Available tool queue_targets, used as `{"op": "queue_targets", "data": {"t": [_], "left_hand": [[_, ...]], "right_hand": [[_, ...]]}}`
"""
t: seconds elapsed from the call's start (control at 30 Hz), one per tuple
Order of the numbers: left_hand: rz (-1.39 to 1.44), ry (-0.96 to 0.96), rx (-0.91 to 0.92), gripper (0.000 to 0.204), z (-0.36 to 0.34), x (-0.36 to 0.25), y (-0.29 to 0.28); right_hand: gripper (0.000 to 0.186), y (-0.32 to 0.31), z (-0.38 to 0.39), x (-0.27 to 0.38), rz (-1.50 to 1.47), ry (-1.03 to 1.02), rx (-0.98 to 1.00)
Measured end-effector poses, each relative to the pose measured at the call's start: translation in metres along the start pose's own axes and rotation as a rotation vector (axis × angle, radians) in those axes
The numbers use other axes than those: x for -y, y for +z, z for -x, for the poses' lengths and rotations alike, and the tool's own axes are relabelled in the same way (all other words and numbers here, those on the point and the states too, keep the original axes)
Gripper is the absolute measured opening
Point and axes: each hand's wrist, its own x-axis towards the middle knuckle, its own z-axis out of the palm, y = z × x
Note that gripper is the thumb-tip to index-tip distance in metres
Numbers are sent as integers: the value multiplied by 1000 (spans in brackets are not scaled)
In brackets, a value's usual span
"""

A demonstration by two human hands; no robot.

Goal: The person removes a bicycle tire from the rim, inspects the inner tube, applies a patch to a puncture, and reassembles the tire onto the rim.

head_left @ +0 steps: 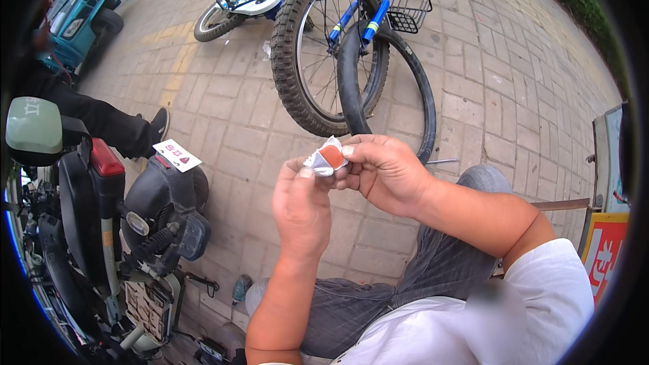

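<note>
Between my hands is a small orange tube patch (332, 156) with crinkled silver foil about it. My left hand (302, 199) pinches the foil's left edge, with the thumb on top. On the other side, my right hand (392, 172) grips the patch between thumb and fingers. Just beyond them, a black inner tube (348, 78) hangs in a big loop out of the knobby tyre (289, 61) of a blue bicycle. The undersides of the patch and some fingertips are hidden.
A parked electric scooter (165, 196) stands close on the left, with a white card (177, 155) on its rear. A person's leg (101, 105) is beyond it. A wire basket (409, 7) and a smaller bike wheel (220, 23) lie ahead; a thin metal rod (443, 161) rests on the paving.
</note>
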Motion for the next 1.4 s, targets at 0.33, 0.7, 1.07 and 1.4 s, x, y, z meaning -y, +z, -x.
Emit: {"op": "queue_targets", "data": {"t": [0.33, 0.7, 1.07, 1.4], "left_hand": [[168, -96, 122, 34, -3, -4, -7], [195, -91, 113, 35, -1, -8, -10], [323, 26, -127, 21, -12, -26, -44], [287, -276, -504, 91, -45, -4, -107]], "right_hand": [[20, -3, -1, 8, -50, 30, 19], [18, 0, -2, 6, -45, 21, -30], [14, -12, -10, 27, -51, -127, -81], [19, -22, -19, 67, 6, -418, -313]]}}
